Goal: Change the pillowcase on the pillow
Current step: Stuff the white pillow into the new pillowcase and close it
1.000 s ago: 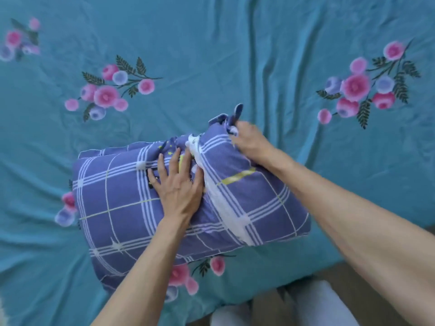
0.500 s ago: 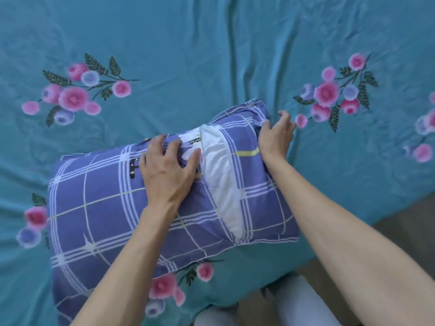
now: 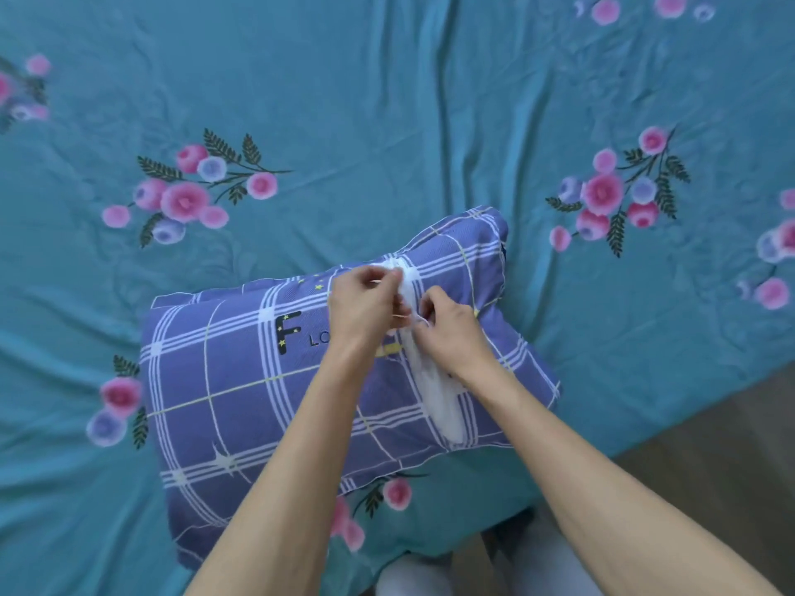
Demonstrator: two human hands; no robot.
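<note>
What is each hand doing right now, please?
Left hand: fingers pinch the pillowcase at its opening.
Right hand: fingers pinch the opening's other edge.

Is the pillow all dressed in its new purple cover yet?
Nearly. Done: the purple plaid pillowcase already wraps almost the whole pillow, lying on the teal flowered bedsheet. In hand: the left hand and right hand pinch at the slit, possibly its thin ties. Left: a strip of white pillow shows through the gap, so the opening needs closing.
</note>
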